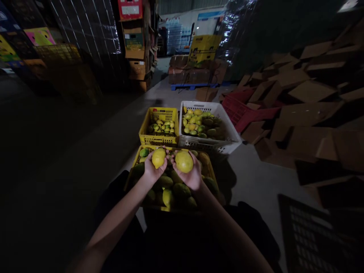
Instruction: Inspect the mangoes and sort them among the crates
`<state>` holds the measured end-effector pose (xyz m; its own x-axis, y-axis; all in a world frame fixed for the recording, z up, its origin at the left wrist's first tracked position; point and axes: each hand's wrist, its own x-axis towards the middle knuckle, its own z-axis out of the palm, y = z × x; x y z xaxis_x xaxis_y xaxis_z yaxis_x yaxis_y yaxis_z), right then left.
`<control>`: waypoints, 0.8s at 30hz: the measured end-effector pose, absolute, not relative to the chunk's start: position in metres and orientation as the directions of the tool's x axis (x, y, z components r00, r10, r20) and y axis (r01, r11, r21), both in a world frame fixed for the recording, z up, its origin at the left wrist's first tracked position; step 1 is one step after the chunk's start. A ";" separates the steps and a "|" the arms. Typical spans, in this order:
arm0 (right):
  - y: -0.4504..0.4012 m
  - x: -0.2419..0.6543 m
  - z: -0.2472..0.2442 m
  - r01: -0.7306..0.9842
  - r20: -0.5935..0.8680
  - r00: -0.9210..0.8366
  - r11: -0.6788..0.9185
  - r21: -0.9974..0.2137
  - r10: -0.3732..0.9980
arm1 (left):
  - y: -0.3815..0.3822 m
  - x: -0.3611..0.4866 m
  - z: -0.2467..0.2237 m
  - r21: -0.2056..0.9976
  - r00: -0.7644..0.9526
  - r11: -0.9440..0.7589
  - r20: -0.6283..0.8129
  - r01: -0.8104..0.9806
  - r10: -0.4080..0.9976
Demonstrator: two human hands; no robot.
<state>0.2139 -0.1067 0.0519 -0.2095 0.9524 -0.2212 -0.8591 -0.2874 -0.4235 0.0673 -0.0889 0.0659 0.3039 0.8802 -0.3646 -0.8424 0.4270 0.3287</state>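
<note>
My left hand (153, 171) is wrapped round a yellow lemon (158, 157), palm turned up. In my right hand (193, 176) sits a larger, rounder yellow lemon (184, 162) with faint marks on its skin. Both hands are side by side above the near yellow crate (212, 175), which is full of green and yellow lemons (168, 198). Beyond it stand a smaller yellow crate (159, 141) with lemons low inside and a white crate (231, 131) holding yellow and green lemons.
Flattened and open cardboard boxes (311, 91) are heaped at the right, with a red crate (241, 110) among them. A dark crate (309, 231) lies at the lower right. Stacked cartons (138, 70) and a blue pallet (193, 86) stand farther back.
</note>
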 end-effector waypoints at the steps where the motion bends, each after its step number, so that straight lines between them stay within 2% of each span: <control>1: -0.106 0.213 0.053 -0.870 -0.224 -0.189 -0.269 -0.413 0.956 | -0.088 0.069 0.066 0.325 0.282 0.399 -0.353 -0.857 0.892; 7: -0.105 0.209 0.064 -0.918 -0.421 -0.073 -0.226 -0.326 0.904 | -0.083 0.078 0.064 0.414 0.189 0.346 -0.375 -0.842 0.908; 13: -0.102 0.211 0.058 -0.951 -0.531 -0.024 -0.183 -0.248 0.847 | -0.080 0.086 0.062 0.509 0.118 0.359 -0.444 -0.782 0.888; 17: -0.099 0.213 0.051 -0.943 -0.504 -0.062 -0.215 -0.252 0.862 | -0.081 0.088 0.064 0.479 0.154 0.380 -0.446 -0.791 0.882; 24: -0.104 0.212 0.060 -0.923 -0.370 -0.049 -0.184 -0.338 0.928 | -0.083 0.081 0.065 0.430 0.284 0.413 -0.333 -0.803 0.899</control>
